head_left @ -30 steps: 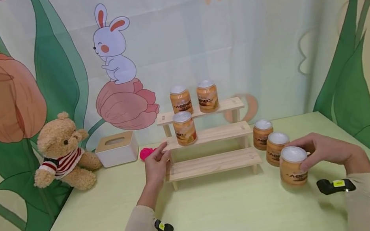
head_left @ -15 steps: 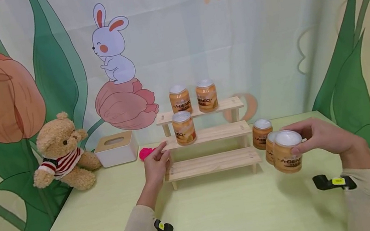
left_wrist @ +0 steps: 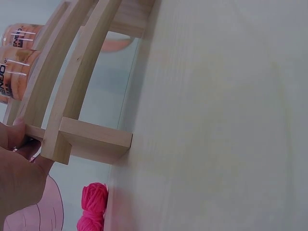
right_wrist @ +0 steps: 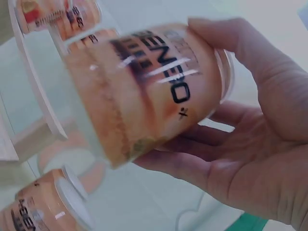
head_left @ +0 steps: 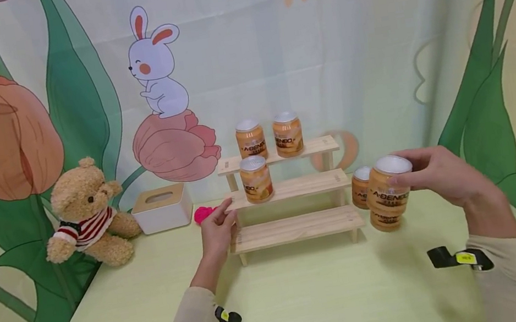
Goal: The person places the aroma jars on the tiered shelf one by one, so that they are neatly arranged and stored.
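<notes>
My right hand (head_left: 445,173) grips an orange can (head_left: 389,188) lettered A-BENBO, thumb on the near side and fingers round the far side. This can is lifted and tilted in the right wrist view. It partly hides another can (head_left: 387,221) on the table, and one more can (head_left: 360,190) stands behind. At the left end of a three-tier wooden display shelf (head_left: 301,185), my left hand (head_left: 216,234) holds the middle tier's edge between thumb and fingers. Two cans stand on the top tier, including a left can (head_left: 251,140); a single can (head_left: 256,180) is on the middle tier's left.
Pink yarn (head_left: 203,215) lies behind my left hand. Farther left are a white tissue box (head_left: 164,211) with a wooden lid and a teddy bear (head_left: 88,214) in a striped top. A printed curtain (head_left: 246,46) hangs behind the pale green table (head_left: 308,298).
My right hand has raised the can off the table and carried it up, back and slightly left, in front of the two standing cans. My left hand has stayed at the shelf.
</notes>
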Motion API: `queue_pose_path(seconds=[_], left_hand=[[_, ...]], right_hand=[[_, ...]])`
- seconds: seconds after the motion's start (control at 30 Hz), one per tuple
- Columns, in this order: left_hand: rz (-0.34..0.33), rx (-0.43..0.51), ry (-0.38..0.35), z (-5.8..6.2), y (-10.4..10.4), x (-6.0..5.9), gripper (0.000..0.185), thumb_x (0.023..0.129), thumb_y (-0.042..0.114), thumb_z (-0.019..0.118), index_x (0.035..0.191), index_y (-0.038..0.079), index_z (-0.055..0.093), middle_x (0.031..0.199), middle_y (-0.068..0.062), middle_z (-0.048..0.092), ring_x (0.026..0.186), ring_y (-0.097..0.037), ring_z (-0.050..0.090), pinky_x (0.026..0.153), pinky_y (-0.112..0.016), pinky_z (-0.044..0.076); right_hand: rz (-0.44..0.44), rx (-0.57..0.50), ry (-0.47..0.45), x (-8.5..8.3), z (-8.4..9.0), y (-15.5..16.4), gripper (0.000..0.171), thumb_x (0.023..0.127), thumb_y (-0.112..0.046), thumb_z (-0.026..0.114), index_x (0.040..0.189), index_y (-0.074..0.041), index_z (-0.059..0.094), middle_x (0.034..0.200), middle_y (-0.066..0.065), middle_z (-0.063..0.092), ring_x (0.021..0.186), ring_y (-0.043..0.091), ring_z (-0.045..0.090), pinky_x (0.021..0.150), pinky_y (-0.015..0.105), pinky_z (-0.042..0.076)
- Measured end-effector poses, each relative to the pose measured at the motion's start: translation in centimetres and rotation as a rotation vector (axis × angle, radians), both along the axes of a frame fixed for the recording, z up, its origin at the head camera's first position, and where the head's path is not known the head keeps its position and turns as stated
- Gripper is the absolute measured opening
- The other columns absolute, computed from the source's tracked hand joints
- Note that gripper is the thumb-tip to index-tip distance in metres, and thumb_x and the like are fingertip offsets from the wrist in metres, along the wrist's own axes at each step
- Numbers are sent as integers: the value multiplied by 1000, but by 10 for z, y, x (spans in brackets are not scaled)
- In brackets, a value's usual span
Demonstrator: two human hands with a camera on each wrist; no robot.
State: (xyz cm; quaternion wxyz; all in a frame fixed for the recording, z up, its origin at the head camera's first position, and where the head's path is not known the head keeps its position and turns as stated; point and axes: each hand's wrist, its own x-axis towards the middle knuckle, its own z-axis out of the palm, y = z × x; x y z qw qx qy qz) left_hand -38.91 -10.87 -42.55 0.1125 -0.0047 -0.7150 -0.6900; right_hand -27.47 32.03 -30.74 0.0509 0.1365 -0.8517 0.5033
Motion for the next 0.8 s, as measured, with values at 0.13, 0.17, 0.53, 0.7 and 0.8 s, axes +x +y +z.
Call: queue_pose_path(seconds=[0.13,0.17,0.53,0.7,0.8], left_hand=[[-4,-3,1,0,-1,-1,39,96,8,66,135,13,65,109,-15,68,89,-17,59,75,-25,57],[-3,-3,2,1,-1,-1,39,96,9,66,135,13,65,109,-16,67,89,-17,59,75,-25,57],[-2,0,14,1,-3,-2,38,96,7,66,134,12,66,108,-16,68,87,-15,59,71,-21,56],[-3,-5,34,-1,-4,-4,37,96,8,66,133,12,66,104,-13,66,84,-13,57,71,-22,56],[-15,-12,31,-3,-4,-3,37,96,9,67,134,11,66,110,-14,68,87,-13,58,75,-23,57]], right_hand=[[-12,-47,17,-2,4,-17,52,92,-17,74,136,4,55,111,2,66,98,17,62,82,31,53],[-13,-53,13,-3,4,-21,53,92,-17,74,137,4,54,112,3,65,99,17,62,82,30,53],[-14,-139,10,-18,-7,-74,57,90,-17,76,135,7,52,123,22,59,105,25,58,83,29,53],[-54,-163,41,-28,-17,-92,58,91,-22,76,139,0,52,128,19,57,110,28,56,83,30,52],[-86,-198,49,-33,-24,-100,60,91,-23,75,141,-2,51,130,18,56,110,27,55,83,29,51]])
